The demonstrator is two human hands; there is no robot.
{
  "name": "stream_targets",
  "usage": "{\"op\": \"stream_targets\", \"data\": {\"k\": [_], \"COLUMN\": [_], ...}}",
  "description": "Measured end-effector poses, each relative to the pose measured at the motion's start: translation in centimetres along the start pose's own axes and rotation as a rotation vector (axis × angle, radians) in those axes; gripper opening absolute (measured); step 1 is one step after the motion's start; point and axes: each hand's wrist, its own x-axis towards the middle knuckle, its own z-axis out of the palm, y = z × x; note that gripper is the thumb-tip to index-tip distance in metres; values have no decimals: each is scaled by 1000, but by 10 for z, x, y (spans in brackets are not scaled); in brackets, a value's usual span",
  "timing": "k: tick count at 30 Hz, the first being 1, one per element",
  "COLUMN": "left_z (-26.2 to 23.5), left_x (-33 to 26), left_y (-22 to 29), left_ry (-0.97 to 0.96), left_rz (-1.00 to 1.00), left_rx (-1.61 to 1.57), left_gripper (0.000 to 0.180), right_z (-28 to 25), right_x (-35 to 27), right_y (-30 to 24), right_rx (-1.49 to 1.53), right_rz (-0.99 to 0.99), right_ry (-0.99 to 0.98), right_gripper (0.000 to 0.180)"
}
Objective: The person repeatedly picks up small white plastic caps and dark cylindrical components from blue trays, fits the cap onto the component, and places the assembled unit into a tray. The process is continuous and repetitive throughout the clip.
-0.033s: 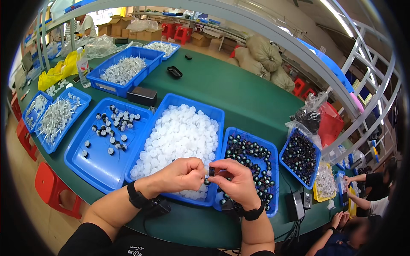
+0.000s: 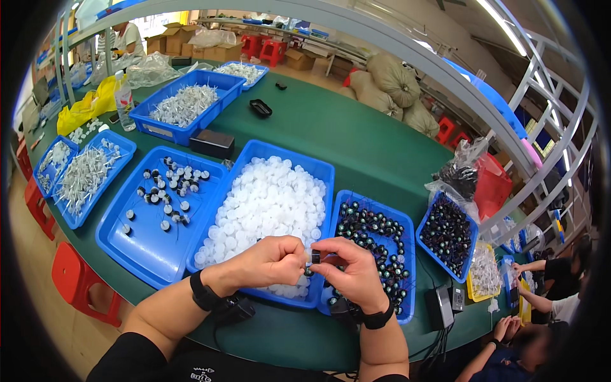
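Observation:
Over the near end of a blue tray of white translucent plastic caps (image 2: 270,197), my two hands meet. Thumb and fingers of my right hand (image 2: 352,270) pinch a small black cylindrical part (image 2: 315,256). My left hand (image 2: 280,260) is closed like a fist against the part's left side; whatever its fingers grip is hidden. To the right, a blue tray (image 2: 407,305) holds many dark round parts with thin wires (image 2: 375,245). On the left, another blue tray (image 2: 143,251) contains dark parts with white caps on them (image 2: 167,208).
Trays of white stalked pieces (image 2: 89,175) stand farther left, and a deep blue bin (image 2: 168,130) sits behind. A black box (image 2: 212,144) lies between trays. At right are a tray of wired parts (image 2: 449,235) and a black power box (image 2: 439,307). Co-workers' hands (image 2: 506,328) show lower right.

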Motion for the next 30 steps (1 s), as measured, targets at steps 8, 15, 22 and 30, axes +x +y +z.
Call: {"op": "stream_targets", "data": {"k": [8, 15, 22, 30], "left_z": [7, 7, 9, 9], "left_x": [-1, -2, -1, -1], "left_y": [4, 2, 0, -1], "left_ry": [24, 65, 101, 80], "left_rz": [-2, 83, 109, 107], "left_rx": [-15, 214, 181, 185], "left_gripper": [11, 12, 12, 12], "right_z": [1, 0, -4, -4], "right_x": [-2, 0, 1, -1], "right_y": [2, 2, -2, 3], "right_rx": [123, -42, -102, -7], "right_rz": [75, -2, -89, -53], "right_ry": [-54, -23, 29, 62], "right_gripper": [29, 33, 31, 27]}}
